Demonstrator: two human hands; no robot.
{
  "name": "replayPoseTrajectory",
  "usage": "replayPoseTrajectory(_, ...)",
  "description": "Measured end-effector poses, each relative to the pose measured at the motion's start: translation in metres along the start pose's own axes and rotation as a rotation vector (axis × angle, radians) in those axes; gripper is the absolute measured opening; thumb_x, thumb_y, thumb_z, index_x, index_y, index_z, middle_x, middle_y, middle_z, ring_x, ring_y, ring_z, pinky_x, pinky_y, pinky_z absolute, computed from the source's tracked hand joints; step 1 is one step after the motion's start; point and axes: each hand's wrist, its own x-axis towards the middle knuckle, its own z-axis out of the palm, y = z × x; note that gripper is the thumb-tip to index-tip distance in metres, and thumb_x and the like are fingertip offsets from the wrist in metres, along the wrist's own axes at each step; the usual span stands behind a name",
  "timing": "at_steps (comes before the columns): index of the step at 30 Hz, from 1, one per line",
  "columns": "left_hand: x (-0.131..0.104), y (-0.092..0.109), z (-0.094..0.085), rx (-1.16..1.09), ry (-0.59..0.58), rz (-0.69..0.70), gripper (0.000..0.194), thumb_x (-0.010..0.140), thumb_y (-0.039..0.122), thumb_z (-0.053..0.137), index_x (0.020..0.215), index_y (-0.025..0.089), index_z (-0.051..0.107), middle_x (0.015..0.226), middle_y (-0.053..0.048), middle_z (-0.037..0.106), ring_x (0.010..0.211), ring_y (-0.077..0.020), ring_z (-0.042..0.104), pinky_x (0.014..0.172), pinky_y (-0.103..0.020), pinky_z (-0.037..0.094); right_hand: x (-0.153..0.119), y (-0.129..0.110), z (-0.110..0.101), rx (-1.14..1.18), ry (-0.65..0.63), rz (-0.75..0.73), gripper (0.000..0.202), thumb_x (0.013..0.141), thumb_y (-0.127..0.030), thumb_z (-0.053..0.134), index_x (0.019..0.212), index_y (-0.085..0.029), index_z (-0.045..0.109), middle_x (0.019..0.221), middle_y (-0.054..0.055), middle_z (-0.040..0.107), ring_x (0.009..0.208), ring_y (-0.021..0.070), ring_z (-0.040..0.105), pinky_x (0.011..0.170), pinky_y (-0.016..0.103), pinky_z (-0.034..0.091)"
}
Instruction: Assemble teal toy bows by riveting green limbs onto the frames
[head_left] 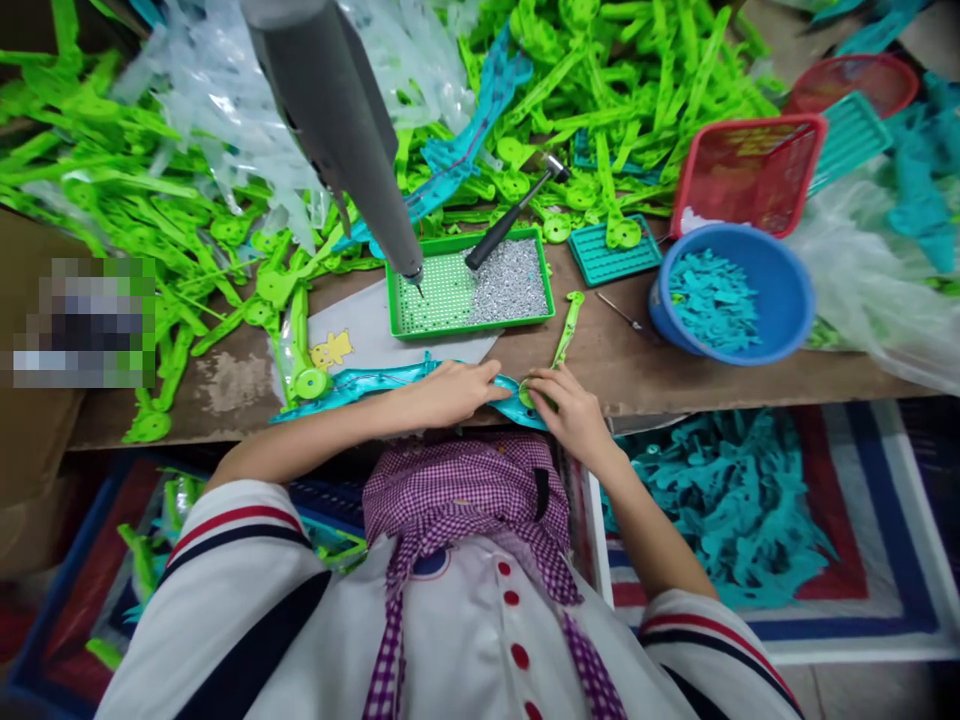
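Left to right: green parts [217,235] heaped far left. Blue part [375,378] lies along the near edge of the bench [630,382], long axis left-right, tip pointing left and slightly near; its right end is at the 2 hands. Grey power driver [337,130] hangs over the left half of the green tray [446,300], bit pointing near. Hammer [510,220] rests over the tray, head far right. Left hand [457,392] palm down on the blue part, index out to the right; can't tell if it grips, underside hidden.

Key relation: round end of 1 green link [568,330] sits at the blue part's right end. Right hand [574,415] is nearer, fingers narrow, holding that round end. Link's long axis runs far and slightly right, steeply across the blue part's; free end points far. Blue bowl [795,300] further right.
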Motion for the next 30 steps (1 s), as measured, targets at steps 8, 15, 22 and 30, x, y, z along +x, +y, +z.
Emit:
replayPoseTrajectory(8,0.012,-0.008,-0.001,-0.041,-0.033,0.006,0.046,0.091,0.008,0.045,0.125,0.029,0.069,0.107,-0.009,0.058,0.081,-0.0188,0.055,0.065,-0.028,0.033,-0.004,0.001,-0.006,-0.137,-0.157,-0.122,0.037,0.099,-0.019,0.037,0.118,-0.024,0.068,0.131,0.011,0.066,0.125,0.0254,0.062,0.121,0.06,0.037)
replayPoseTrajectory(15,0.023,-0.022,-0.01,-0.041,-0.071,0.114,0.048,0.086,0.004,0.047,0.119,0.027,0.072,0.108,-0.01,0.058,0.077,-0.0168,0.053,0.062,-0.028,0.033,-0.008,0.007,-0.007,-0.16,-0.189,-0.211,0.036,0.101,-0.022,0.041,0.127,-0.022,0.065,0.135,0.011,0.065,0.14,0.0263,0.052,0.123,0.061,0.032)
replayPoseTrajectory(22,0.032,-0.028,-0.023,-0.064,-0.113,0.144,0.043,0.089,0.006,0.05,0.12,0.028,0.071,0.105,-0.008,0.061,0.077,-0.016,0.056,0.059,-0.027,0.031,-0.005,0.001,-0.011,-0.247,-0.261,-0.218,0.042,0.103,-0.029,0.042,0.141,-0.024,0.058,0.137,0.014,0.064,0.141,0.03,0.05,0.119,0.065,0.034)
replayPoseTrajectory(30,0.025,-0.041,-0.014,-0.122,-0.039,0.183,0.029,0.09,0.005,0.049,0.103,0.02,0.07,0.1,-0.007,0.063,0.077,-0.0157,0.056,0.064,-0.029,0.034,-0.001,0.0,-0.015,-0.293,-0.316,-0.224,0.04,0.103,-0.03,0.042,0.139,-0.026,0.059,0.138,0.014,0.063,0.14,0.0307,0.051,0.117,0.067,0.034)
